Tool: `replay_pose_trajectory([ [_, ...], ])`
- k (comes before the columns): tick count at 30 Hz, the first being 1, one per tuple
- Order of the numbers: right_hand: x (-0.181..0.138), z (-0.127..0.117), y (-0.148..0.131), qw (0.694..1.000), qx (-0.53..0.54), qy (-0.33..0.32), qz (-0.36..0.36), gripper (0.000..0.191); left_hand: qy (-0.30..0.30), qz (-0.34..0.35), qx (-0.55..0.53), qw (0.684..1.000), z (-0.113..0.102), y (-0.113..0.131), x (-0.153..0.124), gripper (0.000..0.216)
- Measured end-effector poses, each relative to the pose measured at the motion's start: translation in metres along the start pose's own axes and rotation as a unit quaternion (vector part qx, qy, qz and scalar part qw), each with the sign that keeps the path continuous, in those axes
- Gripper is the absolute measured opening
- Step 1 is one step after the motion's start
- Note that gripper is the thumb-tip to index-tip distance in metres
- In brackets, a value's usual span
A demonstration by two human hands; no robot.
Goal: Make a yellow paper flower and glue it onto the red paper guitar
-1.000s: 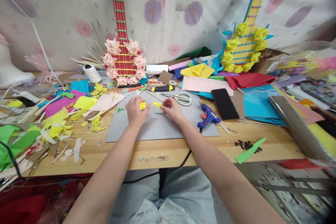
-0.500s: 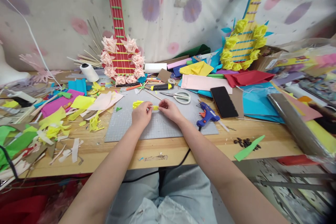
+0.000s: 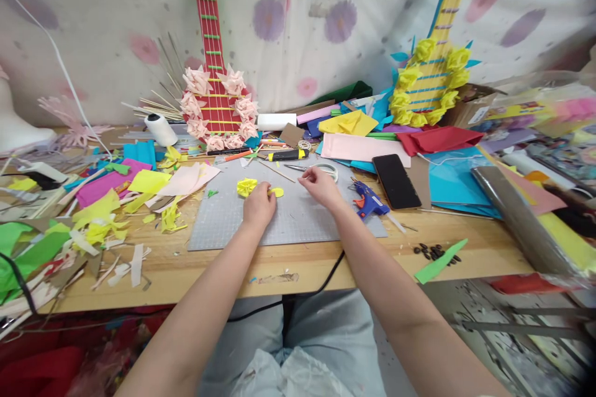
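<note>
Lying a little left of the frame's centre on the grey cutting mat [image 3: 279, 223], the yellow paper flower [image 3: 246, 186] is a small crumpled rosette of bright folded petals, just up and left of the left hand [image 3: 259, 205]. That hand rests on the mat with its fingers curled together, and its fingertips [image 3: 268, 193] pinch the near end of a yellow paper scrap [image 3: 278, 191], a short flat piece that pokes out to the right. Well apart from it, right of centre, the right hand [image 3: 319, 185] hovers low over the mat with its fingers bent downward; whether it grips anything cannot be told. Scissors [image 3: 293, 167] lie just behind it, their handles partly hidden by the knuckles. Further right, a blue glue gun [image 3: 367, 203] sits at the mat's edge, and a dark phone [image 3: 395, 181] lies beside it on the wooden worktop [image 3: 209, 267].
</note>
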State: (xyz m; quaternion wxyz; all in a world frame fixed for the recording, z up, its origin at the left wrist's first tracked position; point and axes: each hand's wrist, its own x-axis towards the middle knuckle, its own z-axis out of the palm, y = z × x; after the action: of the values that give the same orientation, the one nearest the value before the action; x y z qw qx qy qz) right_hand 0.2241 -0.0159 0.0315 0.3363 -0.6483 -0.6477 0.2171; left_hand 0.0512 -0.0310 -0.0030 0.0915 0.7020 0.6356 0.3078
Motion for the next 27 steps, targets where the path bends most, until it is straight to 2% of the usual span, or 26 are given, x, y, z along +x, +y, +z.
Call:
replay_pose_trajectory([
  [3, -0.007, -0.048, 0.004, 0.99, -0.116, -0.066, 0.043, 0.028, 0.011, 0.003, -0.006, 1.0, 0.0, -0.001, -0.002, 0.022],
  [6, -0.022, -0.085, 0.019, 0.959, -0.208, -0.158, 0.11, 0.042, 0.017, 0.005, -0.015, 1.0, 0.0, -0.001, -0.002, 0.024],
  [9, -0.04, -0.1, 0.037, 0.93, -0.237, -0.238, 0.151, 0.05, 0.026, 0.004, -0.018, 0.999, -0.001, -0.001, -0.002, 0.026],
  [12, -0.054, -0.099, 0.048, 0.927, -0.213, -0.251, 0.181, 0.059, 0.031, 0.002, -0.025, 0.999, -0.001, -0.002, -0.002, 0.024],
  [17, -0.06, -0.092, 0.056, 0.941, -0.18, -0.195, 0.212, 0.061, 0.013, -0.022, -0.046, 0.999, -0.001, -0.004, 0.0, 0.02],
  [21, -0.062, -0.091, 0.068, 0.968, -0.092, -0.109, 0.206, 0.055, 0.027, -0.02, -0.059, 0.998, -0.001, -0.004, 0.002, 0.022],
  [24, -0.06, -0.091, 0.071, 0.986, -0.006, -0.034, 0.165, 0.053, 0.059, 0.002, -0.081, 0.995, -0.002, -0.005, 0.001, 0.021],
  [27, -0.05, -0.086, 0.062, 0.996, 0.034, -0.006, 0.088, 0.055, 0.098, 0.0, -0.135, 0.986, -0.006, -0.006, 0.002, 0.015],
])
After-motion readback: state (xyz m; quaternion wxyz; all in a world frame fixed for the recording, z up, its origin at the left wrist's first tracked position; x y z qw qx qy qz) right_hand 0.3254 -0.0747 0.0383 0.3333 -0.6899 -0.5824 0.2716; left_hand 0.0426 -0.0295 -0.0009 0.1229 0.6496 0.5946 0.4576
